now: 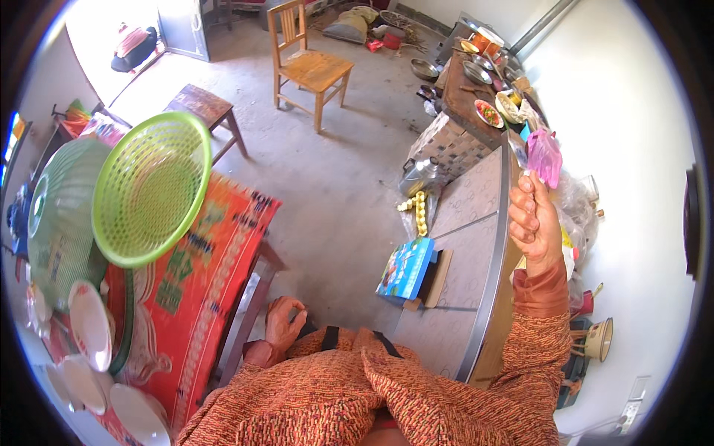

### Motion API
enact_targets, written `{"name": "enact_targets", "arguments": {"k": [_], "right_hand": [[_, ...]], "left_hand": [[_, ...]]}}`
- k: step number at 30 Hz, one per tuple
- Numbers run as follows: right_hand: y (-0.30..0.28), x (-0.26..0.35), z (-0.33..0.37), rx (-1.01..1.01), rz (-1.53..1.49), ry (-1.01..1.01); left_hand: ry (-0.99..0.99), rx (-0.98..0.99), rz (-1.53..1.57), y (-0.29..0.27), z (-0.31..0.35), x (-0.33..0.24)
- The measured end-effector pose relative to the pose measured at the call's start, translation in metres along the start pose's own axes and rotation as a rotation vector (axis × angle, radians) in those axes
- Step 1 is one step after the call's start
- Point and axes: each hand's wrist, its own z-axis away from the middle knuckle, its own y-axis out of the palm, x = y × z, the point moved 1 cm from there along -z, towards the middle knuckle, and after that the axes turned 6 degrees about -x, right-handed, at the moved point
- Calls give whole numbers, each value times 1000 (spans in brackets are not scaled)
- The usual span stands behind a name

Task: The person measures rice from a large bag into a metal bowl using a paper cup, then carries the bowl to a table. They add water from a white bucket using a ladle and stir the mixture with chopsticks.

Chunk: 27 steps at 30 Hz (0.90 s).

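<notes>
My right hand (pixel 534 219) is raised over the right-hand counter, its fingers closed in a pinch. Just beyond the fingertips are a pink plastic bag (pixel 547 157) and a flat greyish thing (pixel 515 149). Something small and pale shows at the fingertips, but I cannot make out what the hand holds. Low by my body, my left hand (pixel 285 322) hangs beside the table with the red cloth (pixel 216 260). Its fingers are loosely curled, the thumb stands apart, and nothing shows in it.
On the red-clothed table are a green plastic colander (pixel 152 189), a mesh food cover (pixel 67 215) and white bowls (pixel 91 325). A blue box (pixel 407 267) stands by the counter (pixel 465 264). Farther off are a wooden chair (pixel 316 70), a stool (pixel 201 106) and a dish-covered worktop (pixel 468 89).
</notes>
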Motion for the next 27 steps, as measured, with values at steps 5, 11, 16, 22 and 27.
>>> {"name": "enact_targets", "arguments": {"k": [5, 11, 16, 22, 27], "right_hand": [[-7, 24, -82, 5, -72, 5], [-40, 66, -187, 87, -82, 66], [-59, 112, -276, 143, -90, 132], [-98, 168, -374, 112, -101, 127], [-112, 201, -457, 76, -124, 80]], "left_hand": [[145, 48, -16, 32, -84, -3], [190, 84, -162, 64, -196, -42], [141, -80, -246, 86, -269, -56], [11, -141, -315, 108, -349, -70], [-64, -199, -351, 110, -418, -46]]}}
